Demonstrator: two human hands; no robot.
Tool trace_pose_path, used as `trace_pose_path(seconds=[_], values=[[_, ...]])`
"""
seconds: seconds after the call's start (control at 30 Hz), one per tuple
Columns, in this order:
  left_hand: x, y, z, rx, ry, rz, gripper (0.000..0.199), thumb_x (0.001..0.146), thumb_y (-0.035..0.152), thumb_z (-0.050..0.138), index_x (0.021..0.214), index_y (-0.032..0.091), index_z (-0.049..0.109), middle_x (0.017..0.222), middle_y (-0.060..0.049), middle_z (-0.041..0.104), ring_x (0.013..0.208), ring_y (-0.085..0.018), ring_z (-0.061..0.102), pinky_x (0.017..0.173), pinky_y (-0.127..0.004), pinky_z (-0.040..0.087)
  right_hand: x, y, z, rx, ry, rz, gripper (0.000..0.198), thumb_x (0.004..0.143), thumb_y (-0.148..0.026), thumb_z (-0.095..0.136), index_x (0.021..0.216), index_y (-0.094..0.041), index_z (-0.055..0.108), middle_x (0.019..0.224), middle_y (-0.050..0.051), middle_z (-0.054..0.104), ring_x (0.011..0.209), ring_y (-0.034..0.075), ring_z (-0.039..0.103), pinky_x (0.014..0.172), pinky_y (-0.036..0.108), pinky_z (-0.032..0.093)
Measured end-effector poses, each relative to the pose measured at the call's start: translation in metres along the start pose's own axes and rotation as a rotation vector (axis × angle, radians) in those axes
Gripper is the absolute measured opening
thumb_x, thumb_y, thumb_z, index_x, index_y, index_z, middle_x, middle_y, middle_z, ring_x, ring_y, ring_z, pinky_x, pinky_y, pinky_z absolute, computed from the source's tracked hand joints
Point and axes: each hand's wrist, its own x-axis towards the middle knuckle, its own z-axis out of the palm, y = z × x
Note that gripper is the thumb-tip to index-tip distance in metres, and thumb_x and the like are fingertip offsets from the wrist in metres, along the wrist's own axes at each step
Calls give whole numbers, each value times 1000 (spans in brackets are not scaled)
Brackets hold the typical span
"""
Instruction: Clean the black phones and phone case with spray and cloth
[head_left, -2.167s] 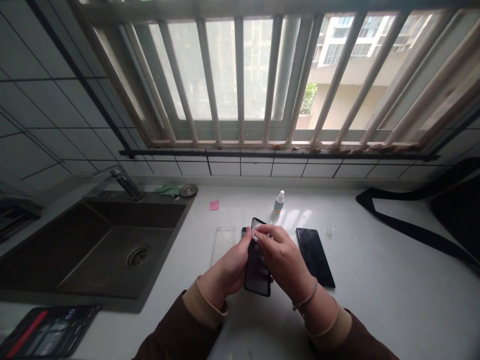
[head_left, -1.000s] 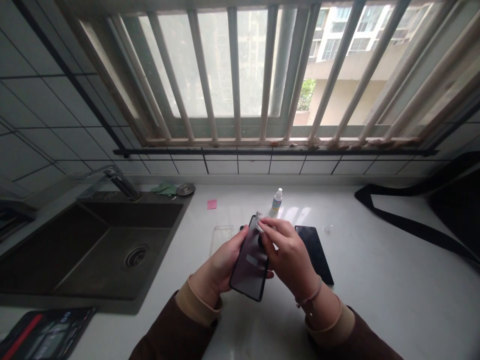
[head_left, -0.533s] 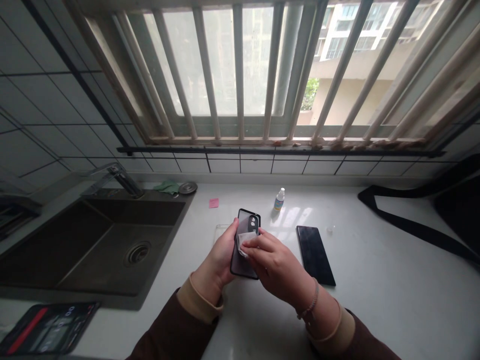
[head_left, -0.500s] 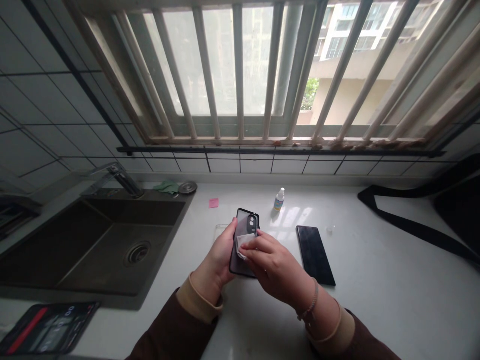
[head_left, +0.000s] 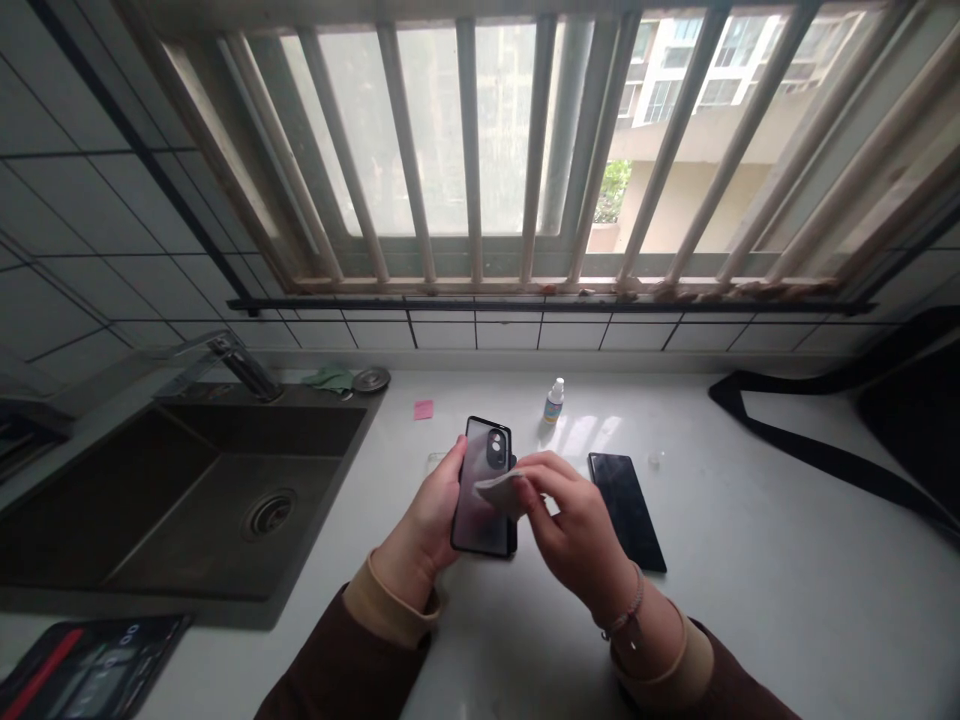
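Black-rimmed phone case (head_left: 475, 522) between hands (head_left: 426, 512); cloth (head_left: 501, 490) over it

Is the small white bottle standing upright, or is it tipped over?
Upright: the bottle stands on the counter, white cap uppermost.

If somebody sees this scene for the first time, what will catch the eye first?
Probably the bright barred window across the top. Next, below it near the middle, the left hand grips a black-edged phone case while the right hand pinches a pale cloth over it. The dark sink at the left also stands out.
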Motion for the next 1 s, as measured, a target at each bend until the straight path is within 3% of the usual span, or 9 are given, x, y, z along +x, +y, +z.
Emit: trace_pose_path(seconds=[0.1, 0.2, 0.27, 0.4, 0.53, 0.67, 0.9, 1.0], values=[[-6, -4, 1, 147, -46, -66, 57, 109, 54, 42, 118, 8, 74, 94, -18, 78, 74, -25, 76, 76, -37, 63, 3, 2, -10, -98, 352, 100, 23, 109, -27, 54, 100, -21, 74, 106, 10, 72, 101, 26, 69, 88, 42, 58], [-7, -11, -5, 250, -137, -98, 61, 106, 61, 47, 137, 13, 68, 103, -20, 79, 85, -29, 79, 82, -39, 62, 4, 5, -16, -226, 475, 23, 21, 107, -24, 57, 114, -23, 76, 116, 12, 72, 112, 30, 68, 98, 50, 57], [-6, -15, -8, 280, -164, -112, 63, 105, 63, 48, 142, 16, 66, 105, -19, 79, 85, -29, 79, 82, -39, 62, 4, 9, -14, -304, 388, -71, 26, 105, -19, 59, 124, -24, 76, 119, 12, 72, 114, 30, 68, 101, 52, 57], [-3, -18, -6, 217, -129, -112, 56, 108, 55, 49, 135, 10, 70, 108, -19, 80, 87, -27, 79, 82, -37, 63, 2, 17, 0, -367, 111, -176, 34, 106, -14, 57, 133, -25, 73, 124, 13, 74, 115, 30, 68, 100, 52, 59], [0, -13, -1, 12, -153, -37, 54, 112, 47, 42, 128, 5, 72, 112, -20, 79, 101, -24, 78, 93, -30, 60, 1, 20, 9, -341, -26, -245, 33, 107, -13, 56, 133, -24, 72, 124, 10, 76, 114, 27, 70, 106, 54, 57], [5, -7, -3, -70, -150, 6, 66, 111, 54, 37, 120, 0, 73, 106, -24, 78, 99, -28, 78, 93, -34, 61, 0, 17, 10, -291, -143, -302, 27, 107, -13, 57, 127, -23, 72, 114, 8, 78, 105, 23, 71, 110, 53, 54], [3, 3, -8, 1, 62, 171, 71, 108, 63, 38, 115, 2, 74, 90, -21, 77, 75, -27, 76, 68, -35, 63, -2, 2, 9, -179, -347, -307, 19, 106, -18, 57, 111, -23, 75, 102, 8, 78, 93, 23, 70, 87, 43, 58], [4, 4, -8, 1, 96, 203, 68, 108, 62, 38, 113, 4, 74, 90, -19, 77, 74, -26, 75, 69, -37, 64, -3, 0, 8, -36, -330, -169, 21, 108, -24, 55, 106, -23, 77, 98, 8, 78, 89, 21, 72, 83, 37, 59]])
